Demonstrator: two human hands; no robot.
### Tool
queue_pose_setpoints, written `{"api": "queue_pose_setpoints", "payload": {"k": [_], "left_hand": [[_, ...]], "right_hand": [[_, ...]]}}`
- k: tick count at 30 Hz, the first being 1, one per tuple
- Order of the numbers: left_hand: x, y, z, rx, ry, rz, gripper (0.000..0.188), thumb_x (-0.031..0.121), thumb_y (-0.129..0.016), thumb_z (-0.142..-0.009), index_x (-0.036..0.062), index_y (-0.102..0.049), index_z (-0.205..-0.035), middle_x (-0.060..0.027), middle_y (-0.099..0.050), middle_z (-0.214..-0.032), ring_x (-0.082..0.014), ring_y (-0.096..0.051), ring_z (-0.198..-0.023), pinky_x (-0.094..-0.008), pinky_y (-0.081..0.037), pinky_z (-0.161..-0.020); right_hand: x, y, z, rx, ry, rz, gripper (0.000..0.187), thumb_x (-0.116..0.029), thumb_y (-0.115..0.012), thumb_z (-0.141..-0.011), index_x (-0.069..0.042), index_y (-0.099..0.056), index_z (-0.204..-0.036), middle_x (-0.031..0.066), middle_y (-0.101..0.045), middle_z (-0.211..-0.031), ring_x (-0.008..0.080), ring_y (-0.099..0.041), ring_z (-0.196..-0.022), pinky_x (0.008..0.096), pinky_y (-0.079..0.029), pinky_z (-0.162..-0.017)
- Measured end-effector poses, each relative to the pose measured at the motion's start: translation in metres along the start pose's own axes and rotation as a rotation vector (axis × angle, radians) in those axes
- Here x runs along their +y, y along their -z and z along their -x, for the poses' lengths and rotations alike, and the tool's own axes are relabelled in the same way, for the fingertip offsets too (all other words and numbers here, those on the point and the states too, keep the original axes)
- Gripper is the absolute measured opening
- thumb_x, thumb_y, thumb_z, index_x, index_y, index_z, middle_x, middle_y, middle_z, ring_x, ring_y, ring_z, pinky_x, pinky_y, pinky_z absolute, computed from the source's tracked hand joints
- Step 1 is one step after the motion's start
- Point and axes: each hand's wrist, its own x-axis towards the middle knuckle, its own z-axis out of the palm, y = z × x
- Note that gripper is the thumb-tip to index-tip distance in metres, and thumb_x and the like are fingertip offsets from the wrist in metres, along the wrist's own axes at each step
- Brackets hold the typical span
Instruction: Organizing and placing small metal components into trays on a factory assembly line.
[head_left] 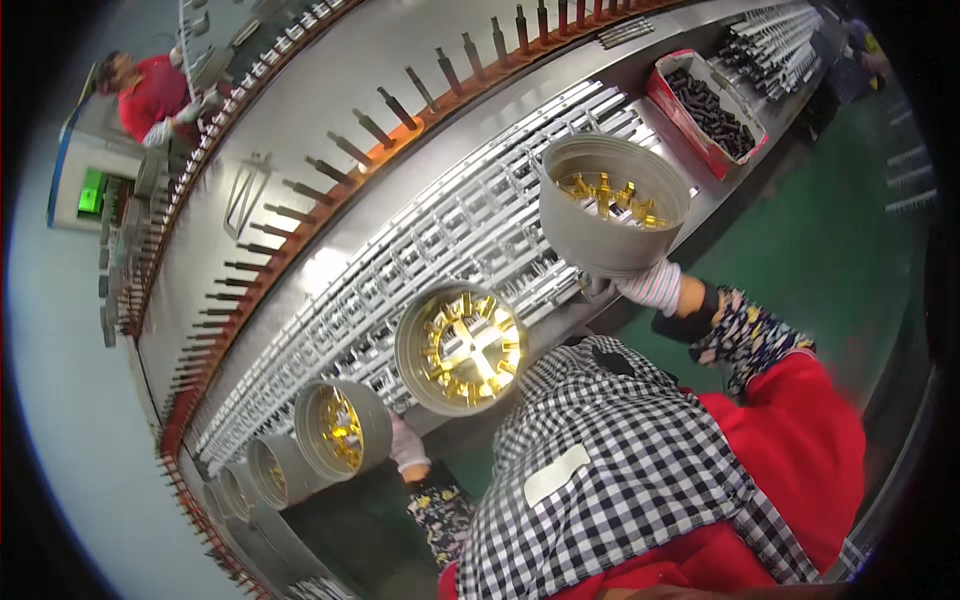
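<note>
My right hand (655,287), in a pale striped knit glove, is against the lower near side of a grey round tub (612,235). The tub hides most of its fingers, so I cannot tell whether it grips. Several small brass-coloured pieces (625,200) lie inside that tub. Farther left, my left hand (407,447), also gloved, is partly behind another grey tub (375,425) with shiny golden pieces. Its fingers are hidden as well. Between the hands stands a third grey tub (405,350), with golden pieces ringed around its inside.
Smaller-looking grey tubs (265,470) continue the row leftward. Long silver metal racks (430,225) cover the bench behind. An orange track (400,140) with upright dark pegs curves beyond. A red-and-white box (665,95) holds black cylindrical parts. A co-worker in red (155,95) is across the line.
</note>
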Motion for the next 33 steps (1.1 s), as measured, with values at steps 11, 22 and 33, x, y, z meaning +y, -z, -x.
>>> {"api": "queue_pose_setpoints", "payload": {"k": [11, 22, 33], "left_hand": [[0.026, 0.024, -0.026, -0.314, 0.192, 0.163, 0.048, 0.007, -0.041, -0.078, 0.0084, -0.033, -0.124, -0.0186, -0.038, -0.123, -0.0337, -0.038, -0.113, -0.0398, -0.033, -0.092], [-0.014, 0.044, 0.025, 0.240, 0.714, 1.339, 0.042, 0.034, -0.049, -0.082, 0.0028, -0.041, -0.110, -0.0096, -0.051, -0.100, -0.0236, -0.054, -0.085, -0.0355, -0.046, -0.068], [-0.041, 0.085, -0.068, 0.361, 0.199, 2.843, 0.043, 0.038, -0.062, -0.070, 0.0045, -0.054, -0.096, -0.0034, -0.059, -0.095, -0.0145, -0.057, -0.074, -0.0143, -0.042, -0.057]], "right_hand": [[0.119, -0.049, -0.012, 0.178, -0.089, 0.482, 0.034, -0.021, -0.036, -0.086, -0.008, -0.040, -0.118, 0.0085, -0.049, -0.113, 0.0195, -0.046, -0.102, 0.0317, -0.038, -0.086], [0.128, -0.038, -0.012, 0.187, -0.095, 0.661, 0.042, -0.031, -0.026, -0.084, -0.011, -0.041, -0.118, 0.0053, -0.042, -0.124, 0.0200, -0.039, -0.114, 0.0324, -0.029, -0.097], [0.020, 0.091, -0.046, 0.358, 0.021, 1.314, 0.022, -0.018, -0.040, -0.078, -0.009, -0.055, -0.091, 0.0111, -0.060, -0.083, 0.0294, -0.057, -0.074, 0.0386, -0.046, -0.065]]}}
